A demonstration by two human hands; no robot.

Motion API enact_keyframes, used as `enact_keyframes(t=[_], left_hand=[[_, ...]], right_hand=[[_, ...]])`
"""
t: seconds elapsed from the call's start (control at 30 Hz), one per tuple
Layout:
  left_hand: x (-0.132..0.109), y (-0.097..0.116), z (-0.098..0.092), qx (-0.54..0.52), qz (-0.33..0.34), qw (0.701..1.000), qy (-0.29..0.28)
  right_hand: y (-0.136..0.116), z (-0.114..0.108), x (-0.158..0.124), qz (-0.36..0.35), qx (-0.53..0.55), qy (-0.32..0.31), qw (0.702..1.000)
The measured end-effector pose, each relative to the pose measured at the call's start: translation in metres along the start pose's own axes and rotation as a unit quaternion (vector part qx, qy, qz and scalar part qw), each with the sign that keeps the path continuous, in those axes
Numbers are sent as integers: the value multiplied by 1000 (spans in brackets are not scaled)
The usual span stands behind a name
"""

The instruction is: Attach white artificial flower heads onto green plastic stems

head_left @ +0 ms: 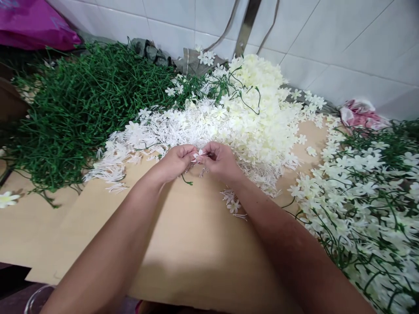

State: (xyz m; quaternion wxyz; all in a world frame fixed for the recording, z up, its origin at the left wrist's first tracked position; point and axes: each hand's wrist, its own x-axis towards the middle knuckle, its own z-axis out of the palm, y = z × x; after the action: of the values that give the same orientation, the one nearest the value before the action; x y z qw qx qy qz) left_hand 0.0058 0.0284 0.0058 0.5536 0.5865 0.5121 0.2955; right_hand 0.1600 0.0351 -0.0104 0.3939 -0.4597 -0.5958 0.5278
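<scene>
White blossom [198, 155] fiddling going on, folks. Biggest stuff first: a tan surface [183, 244] carries the lot. Huge tangle of green stems [91, 100] takes up its far left corner, white flowers with green stems [353, 187] pile along the right edge, a cream petal heap [262, 109] sits by the far edge, and thin white strands [170, 126] spill out beside it. Left hand [180, 160] and right hand [222, 162] are pinched narrow on that one blossom from either side, over the middle of the surface. A loose-looking green stem [187, 179] pokes out below the left hand; can't tell if it's attached. Step in hand, I'd guess: fine fitting at the blossom's centre. Next move probably calls for a light, steady pinch so the petals don't crumple.
</scene>
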Motion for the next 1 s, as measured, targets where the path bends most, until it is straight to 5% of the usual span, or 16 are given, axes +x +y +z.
enact_keyframes(t=[0.23,0.4,0.57,0.67,0.73,0.83,0.9,1.0], left_hand=[[-16,18,-13,1,11,998,-58],[-25,18,-26,69,-42,958,-277],[-30,14,-28,127,-100,913,-375],[-29,12,-30,134,-106,924,-342],[-26,10,-31,138,-76,945,-286],[-20,7,-26,134,-9,975,-178],[-16,5,-19,131,26,986,-105],[-12,2,-7,138,45,989,-5]], right_hand=[[-36,-36,-5,-15,-42,-128,991],[-60,-66,-18,-46,-139,-308,940],[-67,-66,-18,-64,-176,-245,951],[-57,-45,-6,-111,-270,-124,948],[-47,-30,5,-157,-383,-43,909],[-33,-16,20,-184,-503,-3,844],[-30,-18,26,-175,-496,9,850],[-35,-33,27,-159,-405,41,899]])
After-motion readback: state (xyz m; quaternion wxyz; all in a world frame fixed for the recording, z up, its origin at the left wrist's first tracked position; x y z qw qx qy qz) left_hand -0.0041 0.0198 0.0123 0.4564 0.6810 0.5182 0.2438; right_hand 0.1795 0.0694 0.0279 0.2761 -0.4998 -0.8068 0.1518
